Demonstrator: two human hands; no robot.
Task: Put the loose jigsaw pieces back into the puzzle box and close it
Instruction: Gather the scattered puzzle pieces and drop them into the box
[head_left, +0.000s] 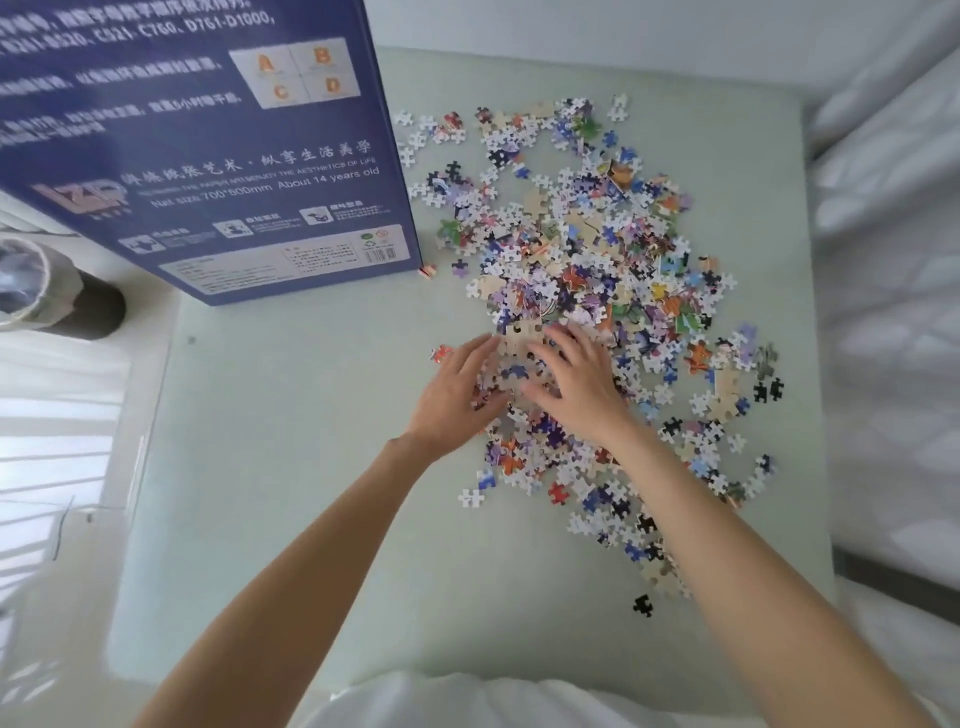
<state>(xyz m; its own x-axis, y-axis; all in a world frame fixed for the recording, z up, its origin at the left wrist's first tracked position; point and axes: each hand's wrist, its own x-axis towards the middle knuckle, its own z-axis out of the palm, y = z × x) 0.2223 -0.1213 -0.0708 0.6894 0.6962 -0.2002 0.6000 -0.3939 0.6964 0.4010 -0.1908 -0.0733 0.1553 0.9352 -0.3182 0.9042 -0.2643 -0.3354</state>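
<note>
A big pile of pieces (597, 291) lies spread over the right side of the pale green table (311, 467). Both hands are on the near-left part of the pile. The left hand (457, 395) lies flat, its fingers (475, 353) straight and a little apart, touching the pieces. The right hand (576, 379) is just beside it, its fingers (545, 361) bent a little over some pieces; I cannot tell if it holds any. The blue box (208, 150) is at the far left. A bin (31, 280) is on the floor at the left.
</note>
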